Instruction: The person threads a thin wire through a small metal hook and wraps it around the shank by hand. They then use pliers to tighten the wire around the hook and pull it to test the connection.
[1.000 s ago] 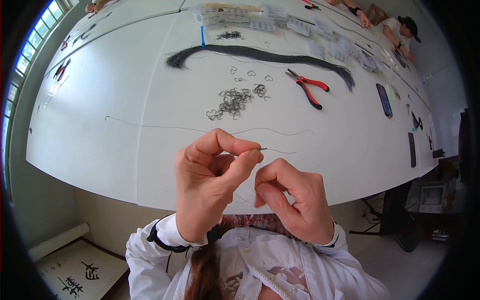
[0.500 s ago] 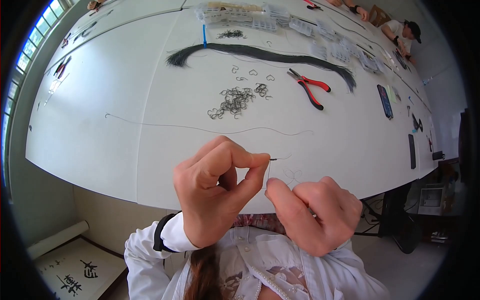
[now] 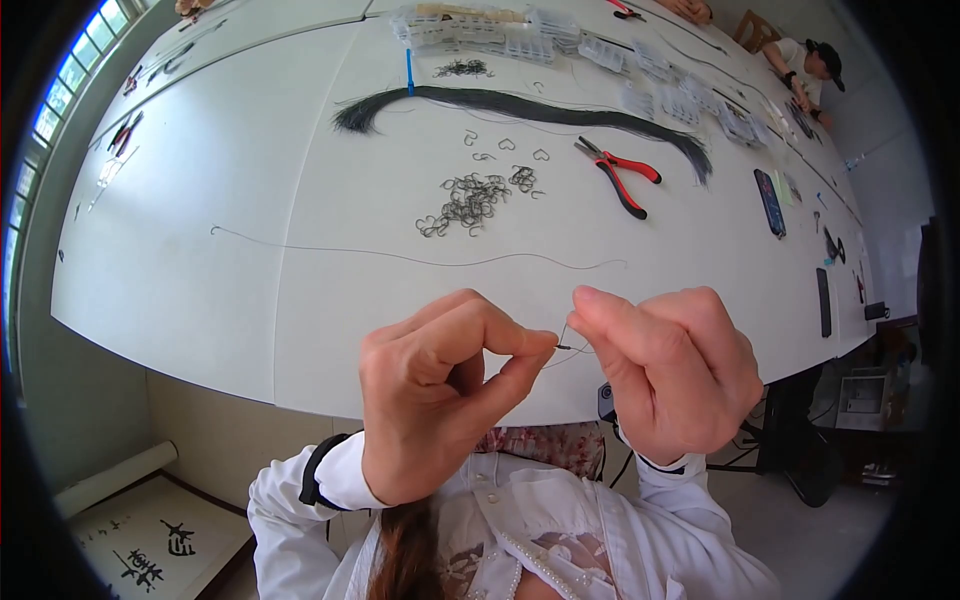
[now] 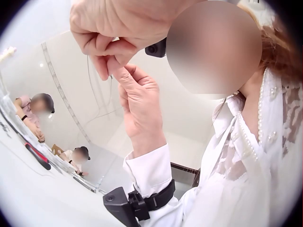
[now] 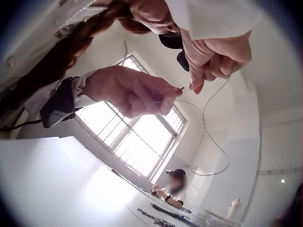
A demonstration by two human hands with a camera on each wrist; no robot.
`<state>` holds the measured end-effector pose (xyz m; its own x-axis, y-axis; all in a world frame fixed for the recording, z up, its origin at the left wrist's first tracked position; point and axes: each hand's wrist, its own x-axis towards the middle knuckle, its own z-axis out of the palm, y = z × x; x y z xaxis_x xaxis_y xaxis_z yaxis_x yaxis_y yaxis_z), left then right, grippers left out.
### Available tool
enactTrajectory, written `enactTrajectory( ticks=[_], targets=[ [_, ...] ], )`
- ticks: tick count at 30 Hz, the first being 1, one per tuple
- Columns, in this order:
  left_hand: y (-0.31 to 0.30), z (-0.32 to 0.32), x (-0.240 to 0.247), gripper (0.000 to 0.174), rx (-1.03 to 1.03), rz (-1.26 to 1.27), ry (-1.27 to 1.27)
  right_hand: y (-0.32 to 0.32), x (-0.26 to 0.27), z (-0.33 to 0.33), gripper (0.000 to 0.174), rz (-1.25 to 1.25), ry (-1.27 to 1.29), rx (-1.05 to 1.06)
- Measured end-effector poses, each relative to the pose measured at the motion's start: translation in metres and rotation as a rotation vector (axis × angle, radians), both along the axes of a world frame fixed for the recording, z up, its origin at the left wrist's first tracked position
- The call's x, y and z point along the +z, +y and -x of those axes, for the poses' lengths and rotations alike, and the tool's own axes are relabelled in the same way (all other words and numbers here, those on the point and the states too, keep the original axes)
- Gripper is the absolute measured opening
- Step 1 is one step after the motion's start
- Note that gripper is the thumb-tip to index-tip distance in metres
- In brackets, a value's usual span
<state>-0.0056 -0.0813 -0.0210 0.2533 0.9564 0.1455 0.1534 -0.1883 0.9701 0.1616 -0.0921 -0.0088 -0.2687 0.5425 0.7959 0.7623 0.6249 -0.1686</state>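
My left hand is raised in front of the table edge. Its thumb and forefinger pinch the end of a thin dark wire, and a short tip sticks out to the right. My right hand is close beside it, fingers curled, pinching the same wire just past that tip. In the right wrist view the left hand holds the stiff end toward the right hand, and the wire hangs below in a loose loop. In the left wrist view the two hands, left hand and right hand, meet fingertip to fingertip.
On the white table lie another long thin wire, a heap of small metal hooks, red-handled pliers, a long black hair bundle, clear plastic boxes and a phone. Other people sit at the far right.
My right hand has come up from below the table edge to the left hand's fingertips and taken the wire by its tip. The left hand sank slightly and still pinches.
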Motion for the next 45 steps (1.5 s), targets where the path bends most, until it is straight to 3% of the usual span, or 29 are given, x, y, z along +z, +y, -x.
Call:
enactTrajectory(
  ticks=[7, 13, 19, 24, 30, 35, 37, 39, 43, 45],
  targets=[
    [0.002, 0.002, -0.002, 0.012, -0.061, 0.004, -0.015, 0.005, -0.004, -0.001, 0.04, -0.005, 0.019, 0.019],
    [0.002, 0.003, -0.001, 0.011, -0.072, 0.011, -0.034, 0.004, -0.005, 0.003, 0.027, 0.093, 0.086, -0.09],
    [0.001, 0.005, -0.001, 0.011, -0.062, -0.024, -0.064, 0.006, -0.006, 0.006, 0.013, 0.312, 0.212, -0.057],
    [0.003, 0.007, -0.005, 0.011, -0.066, -0.074, -0.116, 0.006, -0.008, 0.008, 0.008, 0.655, 0.423, 0.058],
    [0.005, 0.009, -0.006, 0.007, -0.106, 0.047, -0.106, 0.008, -0.009, 0.008, 0.005, 0.783, 0.489, 0.115],
    [0.003, 0.008, -0.006, 0.006, -0.111, 0.174, -0.17, 0.009, -0.012, 0.009, 0.017, 0.807, 0.513, 0.106],
    [0.005, 0.005, -0.012, 0.006, -0.083, 0.124, -0.203, 0.008, -0.012, 0.008, 0.022, 0.812, 0.515, 0.057],
    [0.007, 0.002, -0.017, 0.008, -0.056, 0.074, -0.235, 0.004, -0.015, 0.002, 0.031, 0.713, 0.575, 0.151],
    [0.007, -0.001, -0.02, 0.007, -0.043, 0.05, -0.231, 0.001, -0.014, 0.003, 0.026, 0.633, 0.608, 0.206],
    [0.007, -0.001, -0.019, 0.008, -0.046, 0.058, -0.233, 0.0, -0.015, 0.005, 0.02, 0.594, 0.535, 0.09]
  ],
)
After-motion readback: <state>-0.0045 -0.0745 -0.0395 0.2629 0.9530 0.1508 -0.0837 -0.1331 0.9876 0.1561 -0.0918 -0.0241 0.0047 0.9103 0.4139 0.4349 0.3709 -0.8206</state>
